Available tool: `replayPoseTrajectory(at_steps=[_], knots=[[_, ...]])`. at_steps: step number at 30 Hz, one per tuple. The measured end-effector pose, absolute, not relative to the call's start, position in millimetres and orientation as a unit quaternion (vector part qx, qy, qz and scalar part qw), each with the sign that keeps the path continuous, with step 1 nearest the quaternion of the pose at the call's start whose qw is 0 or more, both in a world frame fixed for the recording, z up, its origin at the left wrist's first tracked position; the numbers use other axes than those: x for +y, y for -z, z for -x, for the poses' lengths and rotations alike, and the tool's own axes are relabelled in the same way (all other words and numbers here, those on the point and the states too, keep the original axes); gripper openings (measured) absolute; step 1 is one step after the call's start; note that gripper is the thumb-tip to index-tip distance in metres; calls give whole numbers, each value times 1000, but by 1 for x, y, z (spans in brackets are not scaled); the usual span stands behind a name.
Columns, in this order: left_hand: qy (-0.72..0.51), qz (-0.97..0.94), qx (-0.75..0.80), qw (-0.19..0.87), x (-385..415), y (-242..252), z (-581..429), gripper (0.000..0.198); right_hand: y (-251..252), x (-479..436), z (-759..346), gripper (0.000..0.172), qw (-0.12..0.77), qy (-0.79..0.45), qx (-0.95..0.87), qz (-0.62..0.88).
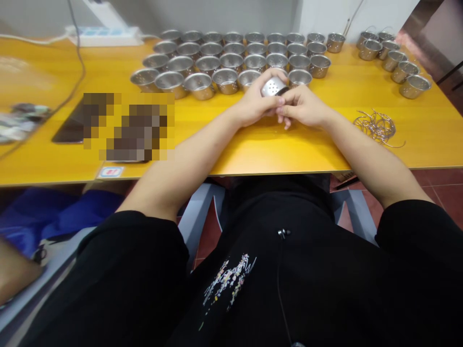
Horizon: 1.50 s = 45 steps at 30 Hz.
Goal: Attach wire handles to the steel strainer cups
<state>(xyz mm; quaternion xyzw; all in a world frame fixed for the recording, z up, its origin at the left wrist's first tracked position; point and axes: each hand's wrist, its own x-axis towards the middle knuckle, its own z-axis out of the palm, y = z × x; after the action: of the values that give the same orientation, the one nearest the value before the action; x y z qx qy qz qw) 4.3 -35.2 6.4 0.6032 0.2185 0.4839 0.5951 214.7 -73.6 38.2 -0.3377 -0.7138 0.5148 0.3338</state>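
My left hand [253, 100] is wrapped round a small perforated metal cup [274, 87], which is tipped so its holed base faces me. At the rim of that cup, the fingers of my right hand [303, 104] are pinched together; whatever is between them is hidden. Both hands are above the yellow table [275, 156], just in front of several rows of similar metal cups [199, 86]. To the right of my right forearm lies a tangled heap of thin bent wires [376, 126].
More cups [415, 86], some with wire handles, line the table's right side. A dark phone [70, 126] and a blurred-out object [133, 135] lie at left. A power strip [104, 36] and a hanging cable [77, 53] are behind. Someone's arm [16, 270] shows at lower left.
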Motion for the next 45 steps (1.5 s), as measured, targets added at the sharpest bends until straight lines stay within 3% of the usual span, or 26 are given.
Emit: replayPoseTrajectory(at_steps=[7,21,31,45], knots=[[-449,-567,237,649,-36,-8,-4,72,-37,-73,-214,52,327,-523,-719,320],[-466,-611,208,605,-26,1,-3,66,-34,-72,-215,46,326,-488,-740,327],[-456,-621,195,607,-19,6,-3,77,-19,-59,-222,38,324,-486,-758,291],[-449,-618,228,604,-26,1,-4,73,-22,-60,-222,44,325,-479,-758,301]])
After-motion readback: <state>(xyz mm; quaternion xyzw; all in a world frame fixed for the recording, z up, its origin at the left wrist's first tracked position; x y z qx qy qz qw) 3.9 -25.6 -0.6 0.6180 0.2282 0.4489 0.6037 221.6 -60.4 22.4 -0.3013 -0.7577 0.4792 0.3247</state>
